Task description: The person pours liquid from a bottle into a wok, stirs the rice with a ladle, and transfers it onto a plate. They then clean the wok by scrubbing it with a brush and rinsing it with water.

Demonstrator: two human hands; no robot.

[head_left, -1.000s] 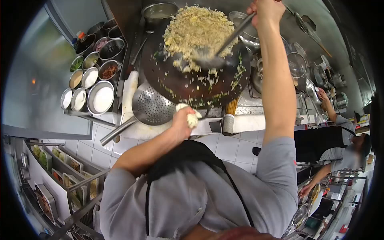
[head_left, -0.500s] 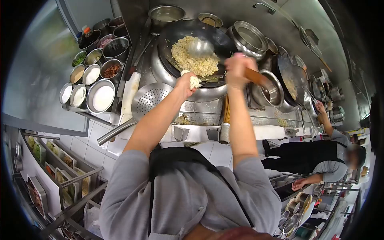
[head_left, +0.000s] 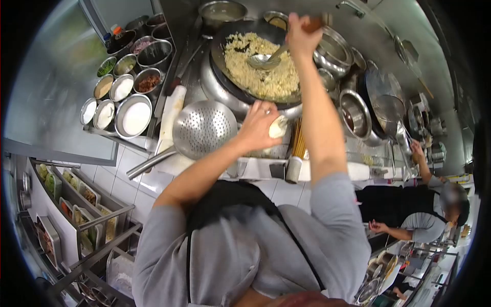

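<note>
My right hand [head_left: 303, 40] is closed around the wooden handle of a ladle [head_left: 262, 62], above the far right side of a black wok [head_left: 220, 50]. The ladle's metal bowl rests in the fried rice [head_left: 240, 69], which is spread over the wok's inside with bits of egg and some darker pieces. At the wok's near rim, my left hand [head_left: 257, 129] is closed on a bunched white cloth [head_left: 278, 127]. Whether the cloth touches the rim is hidden by my fingers.
Left of the wok lies a perforated strainer [head_left: 204, 128]. Metal seasoning pots [head_left: 135, 116] stand farther left. A bundle of thin sticks [head_left: 298, 140] stands near the front edge. To the right are a metal bowl [head_left: 355, 115] and a co-worker [head_left: 404, 212] at another wok.
My right hand has lifted and moved away from me, tilting the ladle more steeply. My left hand has shifted right with the cloth along the wok's near side. Rice now spreads wider.
</note>
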